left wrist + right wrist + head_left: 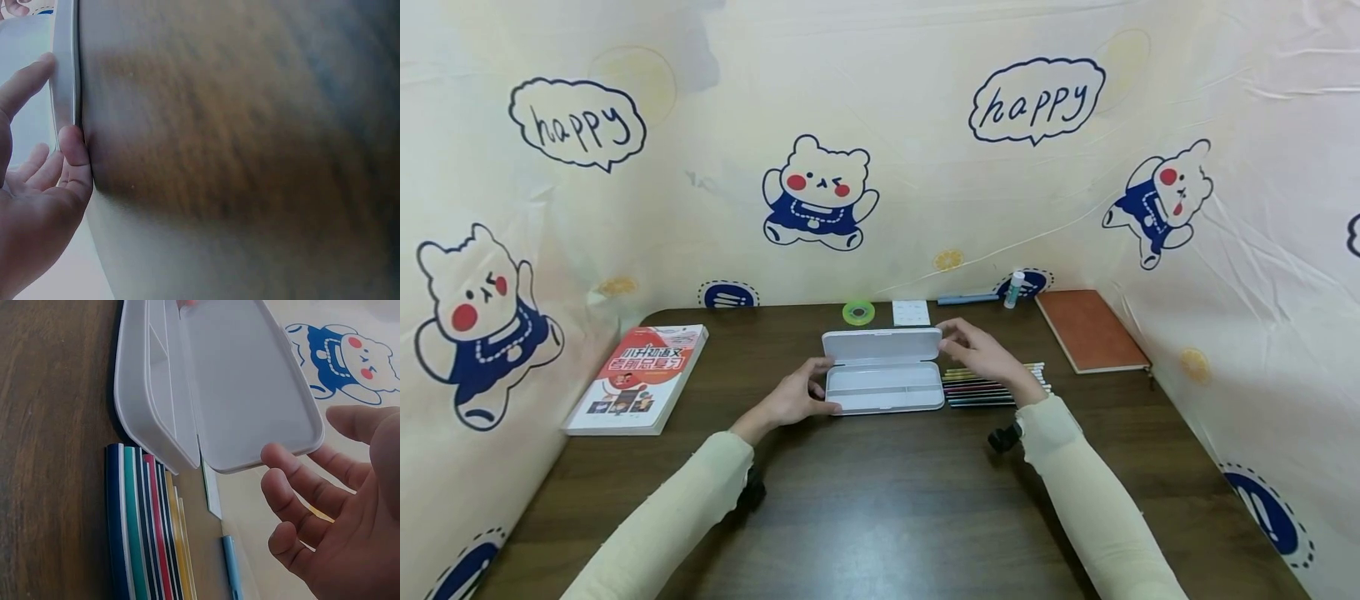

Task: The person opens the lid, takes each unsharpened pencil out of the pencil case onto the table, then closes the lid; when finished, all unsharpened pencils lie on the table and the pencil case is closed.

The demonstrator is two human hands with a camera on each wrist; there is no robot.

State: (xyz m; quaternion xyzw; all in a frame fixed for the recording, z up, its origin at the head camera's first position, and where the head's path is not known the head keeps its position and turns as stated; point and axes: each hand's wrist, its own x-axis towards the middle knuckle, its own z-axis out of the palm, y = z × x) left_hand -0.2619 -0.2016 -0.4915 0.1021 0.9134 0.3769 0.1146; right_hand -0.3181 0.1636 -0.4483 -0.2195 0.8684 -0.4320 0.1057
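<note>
A white pencil case (883,387) lies on the dark wooden table with its lid (244,375) raised; thin dividers and nothing else show in its tray. At the case's left end, my left hand (790,396) holds it, thumb at the front corner and fingers further back. My right hand (981,354) is at the lid's right edge, its fingertips (275,453) against the corner and the fingers loosely bent. Beneath that hand, a row of several coloured pencils (147,519) lies beside the case.
Behind the case are green tape (858,313), a white card (911,313), a blue pen (967,299) and a glue stick (1014,290). A thick book (636,379) lies at the left, a brown notebook (1093,332) at the right. A printed cloth (910,108) hangs behind the table.
</note>
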